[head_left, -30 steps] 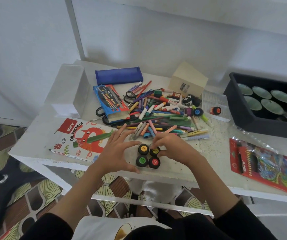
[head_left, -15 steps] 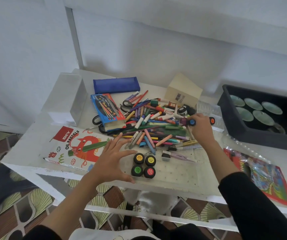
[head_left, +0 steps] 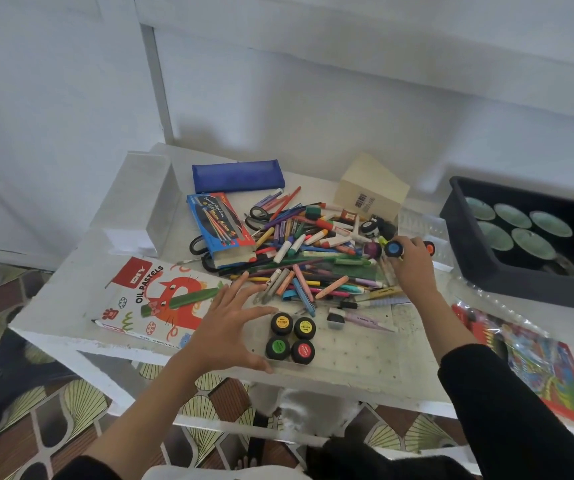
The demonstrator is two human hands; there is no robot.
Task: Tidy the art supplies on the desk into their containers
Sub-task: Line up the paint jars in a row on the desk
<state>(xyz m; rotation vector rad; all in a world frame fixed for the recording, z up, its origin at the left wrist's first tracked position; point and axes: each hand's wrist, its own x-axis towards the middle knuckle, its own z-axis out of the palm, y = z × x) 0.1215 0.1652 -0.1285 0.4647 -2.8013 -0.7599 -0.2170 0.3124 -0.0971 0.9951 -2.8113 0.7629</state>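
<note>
A heap of crayons, markers and pens (head_left: 313,258) covers the middle of the white desk (head_left: 70,271). Several small paint pots (head_left: 292,336) with orange, yellow, green and red lids stand in a clear plastic tray (head_left: 347,358) at the front. My left hand (head_left: 230,323) rests against the tray's left end, fingers spread, thumb along its front. My right hand (head_left: 413,261) reaches to the heap's right side and grips a blue-lidded paint pot (head_left: 393,248). A purple-lidded pot (head_left: 372,250) lies just left of it, and an orange-lidded pot (head_left: 429,247) shows behind my fingers.
An oil pastels box (head_left: 160,299) lies front left, a coloured pencil box (head_left: 221,230) and blue pencil case (head_left: 238,175) behind it. A cream carton (head_left: 370,190) and a white box (head_left: 140,202) stand at the back. A black bin (head_left: 486,258) sits right, a red packet (head_left: 538,362) below it.
My right hand left the four pots in the tray, reached up to the right of the heap and took hold of the blue-lidded pot. My left hand stayed at the tray.
</note>
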